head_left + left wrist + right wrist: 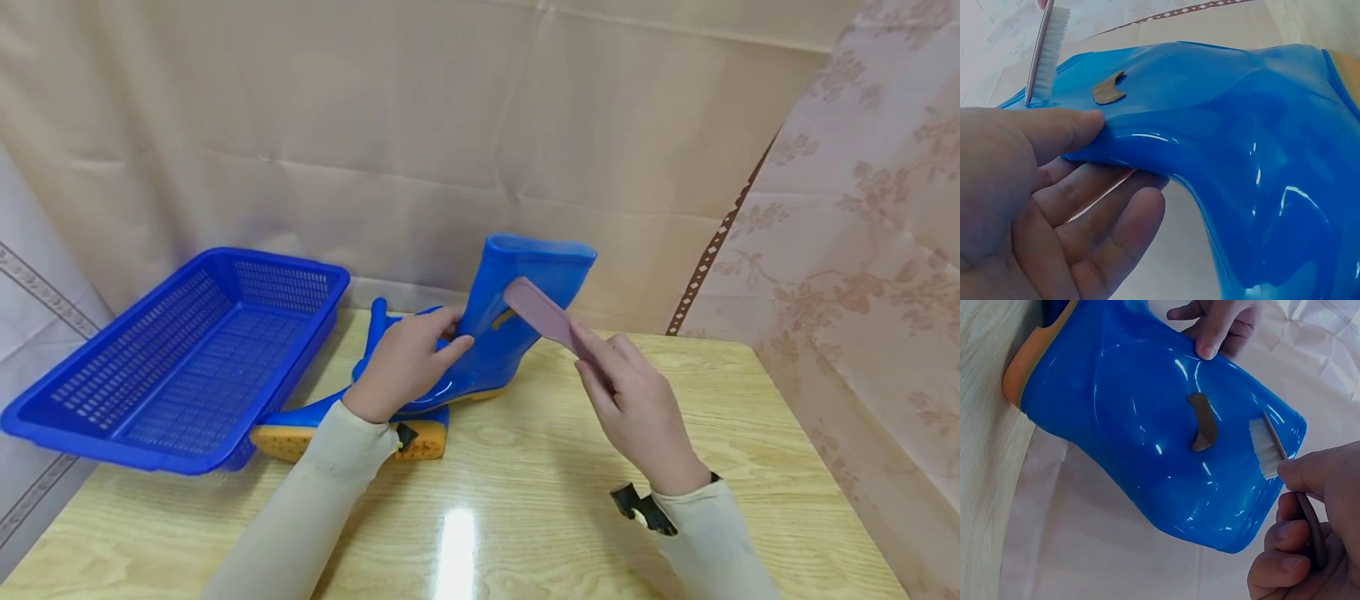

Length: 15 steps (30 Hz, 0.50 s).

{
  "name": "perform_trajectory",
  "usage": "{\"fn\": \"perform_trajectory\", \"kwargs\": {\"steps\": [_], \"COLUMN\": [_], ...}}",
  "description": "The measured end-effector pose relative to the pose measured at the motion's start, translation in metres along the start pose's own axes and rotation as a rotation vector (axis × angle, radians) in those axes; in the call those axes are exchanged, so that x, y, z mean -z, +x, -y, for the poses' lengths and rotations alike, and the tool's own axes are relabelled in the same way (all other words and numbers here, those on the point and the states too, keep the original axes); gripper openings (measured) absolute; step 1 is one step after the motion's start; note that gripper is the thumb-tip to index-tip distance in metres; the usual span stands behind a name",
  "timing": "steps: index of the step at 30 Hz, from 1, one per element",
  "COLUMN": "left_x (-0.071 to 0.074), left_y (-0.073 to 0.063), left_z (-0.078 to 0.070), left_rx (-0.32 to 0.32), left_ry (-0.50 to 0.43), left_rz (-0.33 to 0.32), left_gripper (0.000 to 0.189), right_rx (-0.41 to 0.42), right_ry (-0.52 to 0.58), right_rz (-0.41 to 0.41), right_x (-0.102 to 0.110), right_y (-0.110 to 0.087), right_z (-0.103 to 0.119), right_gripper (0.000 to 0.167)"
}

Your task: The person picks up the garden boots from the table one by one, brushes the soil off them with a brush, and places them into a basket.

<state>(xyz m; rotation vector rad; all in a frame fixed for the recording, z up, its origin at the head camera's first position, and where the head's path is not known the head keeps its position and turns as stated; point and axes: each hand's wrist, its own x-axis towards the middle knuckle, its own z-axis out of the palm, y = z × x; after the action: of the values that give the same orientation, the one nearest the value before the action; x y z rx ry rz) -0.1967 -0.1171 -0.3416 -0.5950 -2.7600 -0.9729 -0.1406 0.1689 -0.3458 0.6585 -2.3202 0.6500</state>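
A shiny blue rain boot (pixel 491 283) leans over the table, its shaft pointing up and to the right. My left hand (pixel 405 358) pinches the near edge of the shaft, thumb on the outside and fingers beneath, as the left wrist view shows. In my right hand (pixel 641 404) is a brush (pixel 543 315) with a mauve back and handle. Its white bristles (pixel 1265 447) touch the shaft near the top opening. Below them is a curved brownish mark (pixel 1205 422). A second blue boot (pixel 281 442) lies on its side, partly behind my left wrist, orange sole facing me.
A blue plastic basket (pixel 168 461) with slotted walls stands at the left, close to the lying boot. The wooden table (pixel 540 508) ends at a beige cloth (pixel 375 125) behind and a flowered cloth (pixel 862 275) on the right.
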Motion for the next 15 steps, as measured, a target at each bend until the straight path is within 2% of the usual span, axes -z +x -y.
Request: {"fn": "perform_trajectory", "kwargs": {"steps": [4, 15], "left_x": [-0.0003, -0.0037], "left_y": [0.0016, 0.0014], "left_z": [-0.0008, 0.0015], "left_rx": [0.009, 0.088], "left_ry": [0.014, -0.010], "left_rz": [-0.006, -0.025], "left_gripper": [0.039, 0.049], "right_rx": [-0.012, -0.056], "right_ry": [-0.010, -0.077], "right_rz": [0.027, 0.105], "right_x": [-0.0002, -0.0033], "right_y": [0.0002, -0.0019], "right_z": [-0.0003, -0.0046], "right_gripper": [0.050, 0.041]}}
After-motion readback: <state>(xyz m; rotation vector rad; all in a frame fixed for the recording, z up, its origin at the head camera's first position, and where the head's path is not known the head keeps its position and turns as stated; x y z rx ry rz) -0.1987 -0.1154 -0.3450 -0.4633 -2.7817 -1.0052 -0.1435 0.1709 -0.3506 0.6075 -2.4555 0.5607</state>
